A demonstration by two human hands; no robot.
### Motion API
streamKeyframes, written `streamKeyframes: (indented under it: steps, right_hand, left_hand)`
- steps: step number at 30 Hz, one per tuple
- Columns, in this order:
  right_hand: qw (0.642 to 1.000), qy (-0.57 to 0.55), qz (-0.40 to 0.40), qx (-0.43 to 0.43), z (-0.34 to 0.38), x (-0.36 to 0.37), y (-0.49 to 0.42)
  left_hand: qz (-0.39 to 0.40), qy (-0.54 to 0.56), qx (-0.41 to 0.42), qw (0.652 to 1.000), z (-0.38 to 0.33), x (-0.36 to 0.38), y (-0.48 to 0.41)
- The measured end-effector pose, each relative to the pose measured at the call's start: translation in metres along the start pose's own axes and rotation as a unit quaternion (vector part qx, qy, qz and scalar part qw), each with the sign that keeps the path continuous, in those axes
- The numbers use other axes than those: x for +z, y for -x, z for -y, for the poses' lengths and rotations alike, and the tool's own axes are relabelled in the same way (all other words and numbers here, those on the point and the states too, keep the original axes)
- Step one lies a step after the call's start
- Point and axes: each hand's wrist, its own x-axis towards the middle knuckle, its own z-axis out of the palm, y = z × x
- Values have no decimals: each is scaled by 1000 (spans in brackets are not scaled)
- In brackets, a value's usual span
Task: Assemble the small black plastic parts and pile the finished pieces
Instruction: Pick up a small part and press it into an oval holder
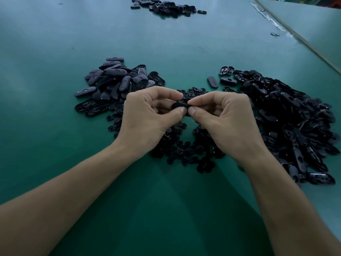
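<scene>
**Item held:** one small black plastic part point(180, 105), matte, with a rounded end. Fingertips cover most of it. It is held off the table between both hands, above the middle heap. Whether it is a single piece or two pressed together cannot be told.

**Left hand** point(147, 117): thumb and forefinger pinch the part's left end; the other fingers are curled in.
**Right hand** point(227, 121): thumb and forefinger pinch the right end. The two thumb tips almost meet under the part.

**Stock on the green table** point(166, 43), four groups:
1. Left pile point(114, 84): long oval shells with rounded ends and dull grey-black tops, each with a small mark at mid-length. Some lie inside-up and show ribbed hollows. There are some dozens; an exact count is not possible.
2. Middle heap point(184, 146): small round black inserts with lobed edges, lying under and between the wrists. They are too small and too many to count.
3. Right pile point(287, 117): the largest group, made up of glossier black oval shells. Several show a hole and many lie inside-up. They are too many to count.
4. Far pile point(166, 5): similar black oval pieces at the top edge, too distant to count.

**Loose pieces:** two single ovals lie between the left and right piles, nearer the right. One is a plain oval point(212, 82) and one is a holed oval point(228, 81). One small dark scrap point(275, 34) lies beside the table seam point(287, 32).

**Markings:** the marks on the shell tops are too small to read.
</scene>
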Motion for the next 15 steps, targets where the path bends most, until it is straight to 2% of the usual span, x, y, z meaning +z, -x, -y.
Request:
streamKeyframes:
  steps: [5, 8, 12, 15]
  right_hand:
    - [999, 35, -6, 18, 1, -4, -6]
    - [985, 168, -30, 26, -5, -14, -18]
    - [914, 401, -13, 56, -20, -30, -40]
    - [878, 467, 11, 110, -24, -35, -50]
  left_hand:
    - [-35, 25, -7, 999, 2, 1, -2]
    - [-85, 63, -16, 994, 4, -1, -6]
    - [-134, 95, -53, 985, 5, 1, -9]
    - [-159, 80, -74, 981, 4, 1, -11]
